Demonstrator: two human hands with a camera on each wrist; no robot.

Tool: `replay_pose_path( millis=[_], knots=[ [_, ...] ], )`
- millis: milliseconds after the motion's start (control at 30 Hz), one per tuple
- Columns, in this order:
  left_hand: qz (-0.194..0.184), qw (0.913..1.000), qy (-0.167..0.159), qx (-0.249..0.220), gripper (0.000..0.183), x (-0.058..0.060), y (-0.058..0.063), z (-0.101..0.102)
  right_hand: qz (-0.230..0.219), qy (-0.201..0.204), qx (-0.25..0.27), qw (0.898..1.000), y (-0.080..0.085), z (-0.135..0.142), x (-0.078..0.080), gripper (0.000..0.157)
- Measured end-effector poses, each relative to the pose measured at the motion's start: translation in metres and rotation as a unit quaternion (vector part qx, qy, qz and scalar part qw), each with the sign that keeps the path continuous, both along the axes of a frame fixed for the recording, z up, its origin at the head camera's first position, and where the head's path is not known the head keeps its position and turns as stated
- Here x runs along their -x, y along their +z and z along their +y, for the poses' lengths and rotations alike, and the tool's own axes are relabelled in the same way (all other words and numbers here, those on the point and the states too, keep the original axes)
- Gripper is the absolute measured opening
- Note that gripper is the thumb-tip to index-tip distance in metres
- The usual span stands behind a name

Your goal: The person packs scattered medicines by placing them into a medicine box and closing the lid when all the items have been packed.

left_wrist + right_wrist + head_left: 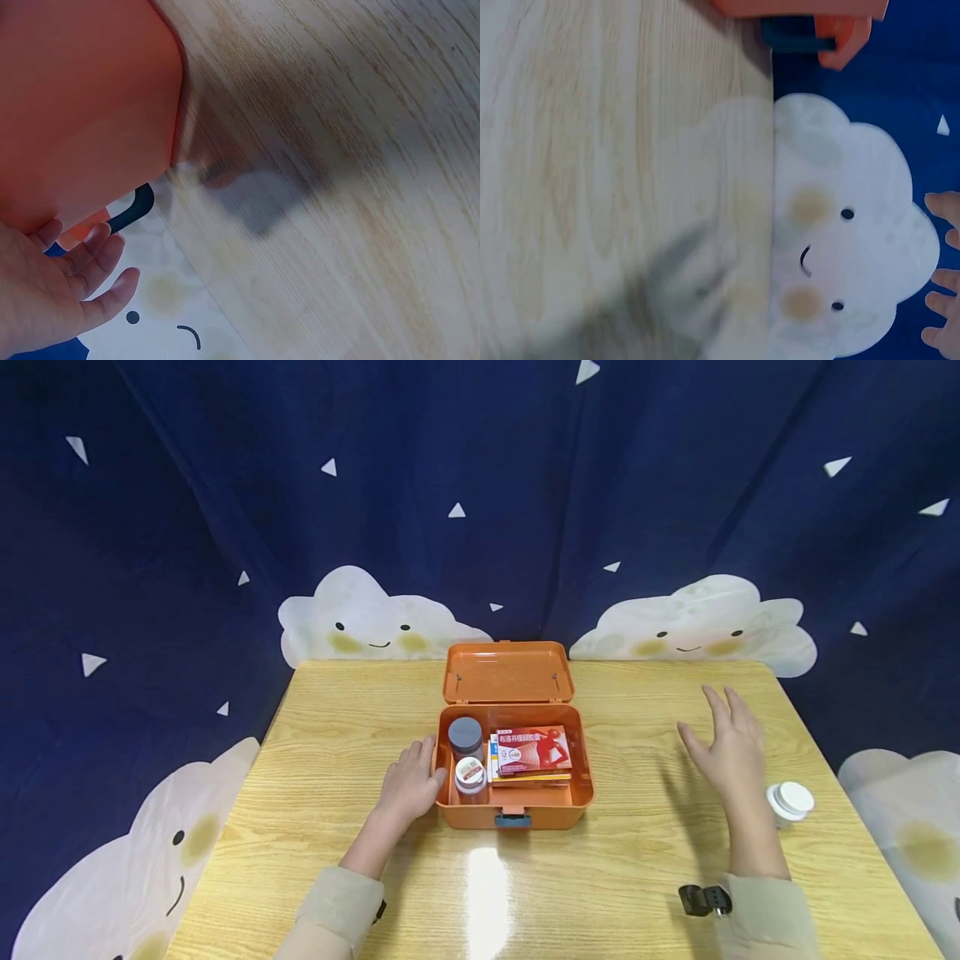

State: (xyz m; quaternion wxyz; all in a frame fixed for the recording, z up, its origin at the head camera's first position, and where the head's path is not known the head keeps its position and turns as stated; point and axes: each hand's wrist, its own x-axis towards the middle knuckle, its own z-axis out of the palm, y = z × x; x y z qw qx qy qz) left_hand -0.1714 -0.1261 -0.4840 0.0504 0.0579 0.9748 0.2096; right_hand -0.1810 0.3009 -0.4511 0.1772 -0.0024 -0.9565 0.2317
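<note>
An orange box (513, 817) stands with its lid (507, 672) raised at the back. Inside are a grey-capped bottle (465, 735), a white-capped bottle (471, 774) and a red medicine carton (533, 749) stacked on other cartons. My left hand (409, 785) rests against the box's left wall, thumb at the rim; in the left wrist view its loosely bent fingers (97, 262) lie beside the orange side. Out to the right my right hand (731, 752) is raised over the table with fingers spread, holding nothing. A white bottle (789, 802) stands close beside that wrist.
The wooden table (622, 877) ends at the back against a dark blue curtain (405, 460) printed with smiling clouds. A blue latch (513, 820) is on the box's front. The raised lid stands close to the table's back edge.
</note>
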Motion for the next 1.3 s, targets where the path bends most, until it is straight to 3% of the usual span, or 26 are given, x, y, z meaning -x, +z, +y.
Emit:
replay_pose_path(
  millis=[633, 833, 1300],
  knots=[
    [-0.018, 0.9998, 0.001, -0.006, 0.058, 0.0, 0.0, 0.0, -0.058, -0.128, 0.026, 0.99, -0.029, 0.049, -0.028, 0.063],
    [-0.024, 0.9997, 0.003, -0.008, 0.059, -0.001, 0.001, 0.0, -0.058, -0.153, 0.03, 0.986, -0.037, 0.057, -0.035, 0.06],
    [-0.017, 0.9998, 0.0, -0.008, 0.058, -0.001, 0.001, 0.0, -0.121, -0.212, 0.033, 0.969, -0.053, 0.072, -0.052, 0.061]
  ],
)
